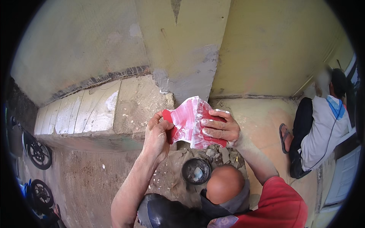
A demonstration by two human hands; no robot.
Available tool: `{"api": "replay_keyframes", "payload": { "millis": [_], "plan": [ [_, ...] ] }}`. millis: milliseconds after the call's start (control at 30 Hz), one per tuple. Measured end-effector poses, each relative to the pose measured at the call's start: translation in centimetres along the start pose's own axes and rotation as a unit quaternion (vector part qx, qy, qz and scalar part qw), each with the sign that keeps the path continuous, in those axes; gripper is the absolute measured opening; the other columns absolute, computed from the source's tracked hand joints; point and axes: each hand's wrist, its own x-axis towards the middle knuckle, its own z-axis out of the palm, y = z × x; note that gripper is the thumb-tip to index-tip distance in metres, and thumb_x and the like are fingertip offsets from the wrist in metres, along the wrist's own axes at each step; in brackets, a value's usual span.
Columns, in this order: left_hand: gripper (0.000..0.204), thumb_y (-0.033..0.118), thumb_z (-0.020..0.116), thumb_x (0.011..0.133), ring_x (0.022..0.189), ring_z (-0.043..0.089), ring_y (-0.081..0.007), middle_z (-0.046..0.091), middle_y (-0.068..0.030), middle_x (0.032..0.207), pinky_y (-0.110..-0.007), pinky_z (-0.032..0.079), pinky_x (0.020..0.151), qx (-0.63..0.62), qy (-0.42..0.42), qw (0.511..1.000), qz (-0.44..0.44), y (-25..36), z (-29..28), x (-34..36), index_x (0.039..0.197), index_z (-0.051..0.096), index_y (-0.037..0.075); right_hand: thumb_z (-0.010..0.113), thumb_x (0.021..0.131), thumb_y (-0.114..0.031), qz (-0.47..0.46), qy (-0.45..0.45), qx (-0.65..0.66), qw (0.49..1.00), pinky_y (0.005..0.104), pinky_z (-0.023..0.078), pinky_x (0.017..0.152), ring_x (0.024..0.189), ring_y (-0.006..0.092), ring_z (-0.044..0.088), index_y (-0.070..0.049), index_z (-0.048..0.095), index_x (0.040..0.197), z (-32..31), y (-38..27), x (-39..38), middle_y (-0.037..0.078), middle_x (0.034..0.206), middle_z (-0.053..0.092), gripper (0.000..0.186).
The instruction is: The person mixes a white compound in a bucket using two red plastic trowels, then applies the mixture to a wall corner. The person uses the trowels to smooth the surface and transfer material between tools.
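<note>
My left hand grips a red putty spreader by its left edge, thumb on top. White paste is smeared across its face. From the right, my right hand lies over a second red spreader, its fingers curled round the outer part and dusted white. The two spreaders meet in the middle, where a thick white line of putty runs along the join. Both are held up in front of the wall corner. Below them on the ground stands a round black bucket with a pale lump inside.
Ahead, a yellowish wall has a grey patched pillar. A low ledge with pale tiles juts out at left. Rubble lies near the bucket. Another person sits at right. Motorbike wheels show at far left.
</note>
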Motion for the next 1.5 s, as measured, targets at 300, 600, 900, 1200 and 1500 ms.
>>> {"api": "replay_keyframes", "payload": {
  "millis": [300, 600, 900, 1200, 1500],
  "plan": [
    [0.045, -0.006, 0.046, 0.087, 0.088, 0.069, -0.0199, 0.066, -0.0103, 0.107, -0.033, 0.059, 0.073, 0.058, 0.036, 0.998, 0.017, -0.4, -1.2, 0.8, 0.131, 0.051, 0.001, 0.075, 0.089, -0.015, 0.117, 0.013, -0.058, 0.991, 0.0448, 0.052, 0.103, 0.118, 0.0329, 0.066, -0.007, 0.075, 0.126, 0.3, 1.6, -4.5, 0.01, 0.124, 0.075, 0.037],
    [0.042, 0.009, 0.052, 0.089, 0.066, 0.05, -0.0119, 0.057, 0.0013, 0.086, -0.024, 0.042, 0.054, -0.118, -0.104, 0.983, -0.09, -0.1, -0.6, 1.1, 0.129, 0.06, 0.005, 0.071, 0.095, -0.007, 0.503, 0.276, 0.585, 0.574, 0.0344, 0.058, 0.054, 0.079, 0.0225, 0.072, 0.001, 0.066, 0.114, 0.2, -2.9, -2.5, 0.011, 0.101, 0.071, 0.021],
    [0.051, 0.003, 0.051, 0.091, 0.088, 0.07, -0.0175, 0.068, -0.0077, 0.11, -0.03, 0.059, 0.075, -0.035, -0.072, 0.994, -0.07, -0.8, 0.3, 1.6, 0.142, 0.05, -0.001, 0.076, 0.095, -0.009, 0.487, 0.249, 0.516, 0.659, 0.0321, 0.056, 0.053, 0.076, 0.0181, 0.072, 0.0, 0.069, 0.106, 1.3, -2.1, 3.5, 0.009, 0.093, 0.074, 0.016],
    [0.047, -0.003, 0.047, 0.097, 0.106, 0.068, -0.019, 0.064, -0.0125, 0.129, -0.033, 0.055, 0.095, 0.093, 0.018, 0.994, 0.048, -1.5, -1.0, 2.0, 0.144, 0.047, -0.004, 0.075, 0.093, -0.005, 0.521, 0.234, 0.604, 0.556, 0.0349, 0.058, 0.05, 0.081, 0.0224, 0.073, -0.001, 0.065, 0.114, 1.1, -3.4, 1.4, 0.011, 0.101, 0.072, 0.023],
    [0.046, -0.003, 0.048, 0.096, 0.098, 0.069, -0.0172, 0.069, -0.0107, 0.115, -0.03, 0.056, 0.088, 0.081, 0.043, 0.996, 0.021, -0.7, -0.6, 1.8, 0.142, 0.049, -0.003, 0.074, 0.089, 0.001, 0.467, 0.17, 0.456, 0.738, 0.0379, 0.059, 0.073, 0.082, 0.0233, 0.072, 0.003, 0.073, 0.113, -1.9, -3.4, -1.2, 0.015, 0.111, 0.074, 0.023]
  ]
}}
